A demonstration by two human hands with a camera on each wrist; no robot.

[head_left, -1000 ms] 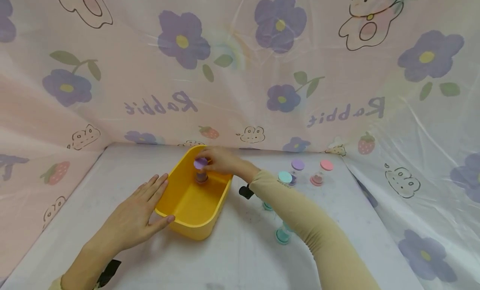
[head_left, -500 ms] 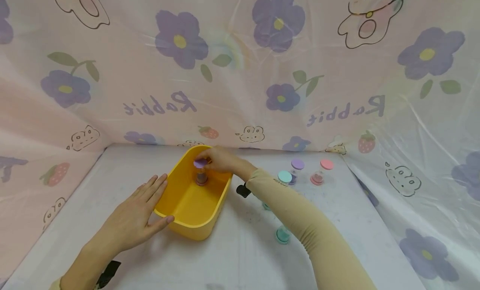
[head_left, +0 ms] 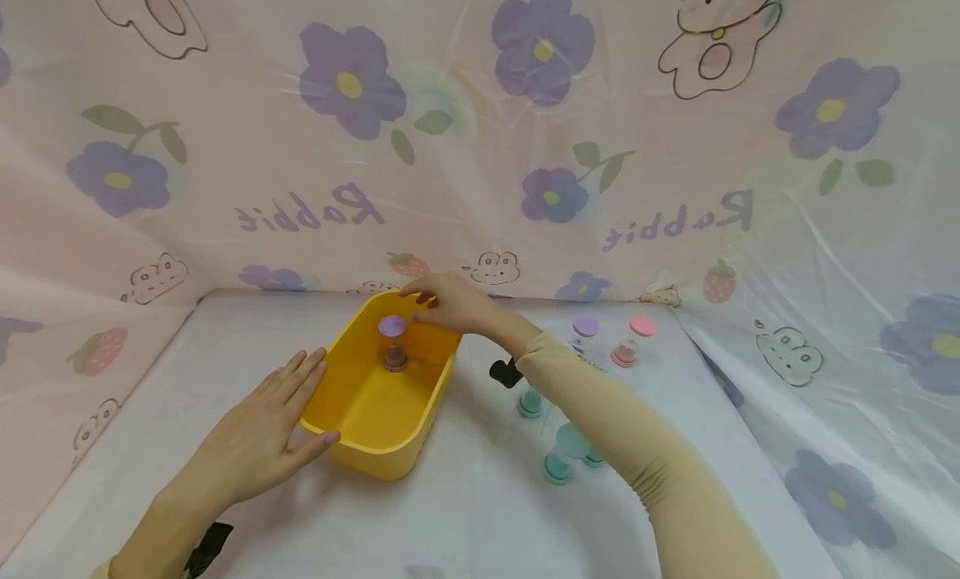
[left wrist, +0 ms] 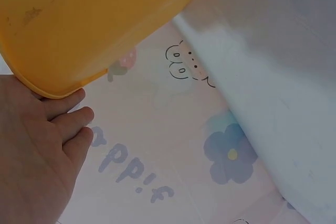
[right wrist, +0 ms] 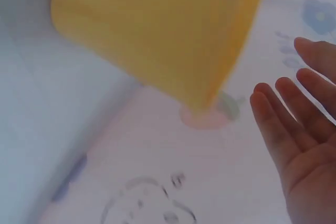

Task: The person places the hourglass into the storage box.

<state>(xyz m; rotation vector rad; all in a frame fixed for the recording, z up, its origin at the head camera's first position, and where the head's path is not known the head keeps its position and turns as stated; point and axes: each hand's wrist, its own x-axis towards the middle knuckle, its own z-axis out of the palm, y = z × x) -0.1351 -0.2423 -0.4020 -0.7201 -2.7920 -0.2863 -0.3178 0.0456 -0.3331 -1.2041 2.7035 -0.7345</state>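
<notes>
A sand timer with a purple cap (head_left: pixel 392 326) stands upright at the far end inside the yellow bin (head_left: pixel 386 464). Just right of it and higher, my right hand (head_left: pixel 453 302) hovers over the bin's far right rim, holding nothing. In the right wrist view its fingers (right wrist: pixel 307 111) are spread loosely, apart from the bin wall. My left hand (head_left: pixel 255 437) rests against the bin's near left side, thumb at the front corner. The left wrist view has its fingertips (left wrist: pixel 84 114) right at the yellow rim.
To the right on the white tabletop stand several teal sand timers (head_left: pixel 558 466), partly hidden behind my right sleeve (head_left: pixel 630 429). Farther back are another purple-capped timer (head_left: pixel 585 327) and a pink one (head_left: pixel 642 327). A printed curtain (head_left: pixel 450 171) closes off the back and sides.
My right hand has let go of the purple-capped timer and risen up and right towards the bin's rim. The timer stays standing in the bin. My left hand keeps its place on the bin.
</notes>
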